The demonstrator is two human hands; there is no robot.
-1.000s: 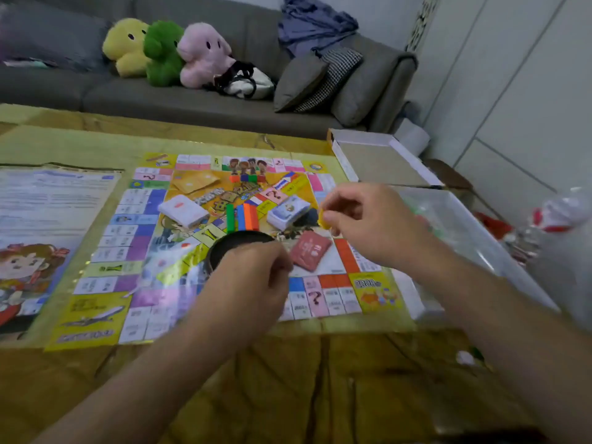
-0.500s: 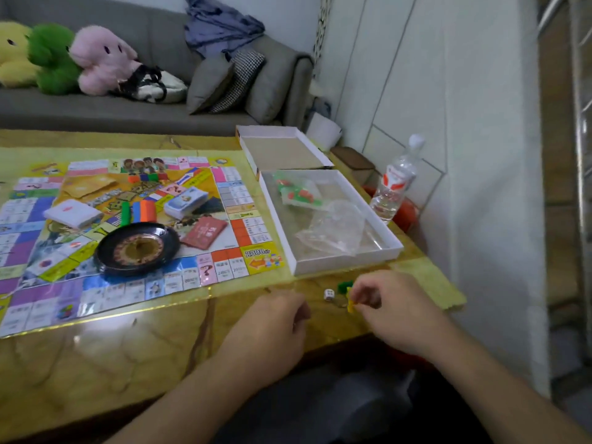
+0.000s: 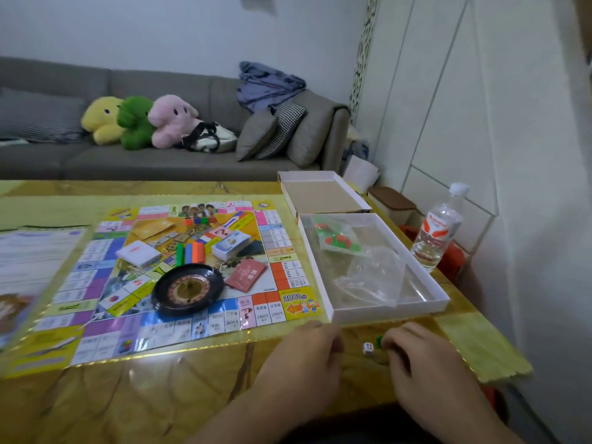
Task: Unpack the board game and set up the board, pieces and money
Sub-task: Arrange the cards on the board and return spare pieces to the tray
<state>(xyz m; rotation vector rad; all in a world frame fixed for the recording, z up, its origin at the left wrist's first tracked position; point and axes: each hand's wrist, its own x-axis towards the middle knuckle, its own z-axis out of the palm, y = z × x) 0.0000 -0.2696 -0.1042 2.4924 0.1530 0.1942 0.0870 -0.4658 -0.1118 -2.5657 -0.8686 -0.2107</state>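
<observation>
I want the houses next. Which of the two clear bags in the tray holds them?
The far bag, toward the sofa: red and green pieces show through it. The near bag looks empty and crumpled in the tray.

The colourful paper game board [image 3: 179,277] is lying flat across the centre-left of the frame, bearing a black roulette wheel [image 3: 187,290], white card decks [image 3: 138,253], a red card stack [image 3: 246,274] and upright green, blue and orange blocks [image 3: 189,252]. At right, the white box tray [image 3: 389,310] is holding clear bags, one with red and green pieces [image 3: 336,239], while a small white die [image 3: 367,348] is sitting at lower centre-right.
</observation>
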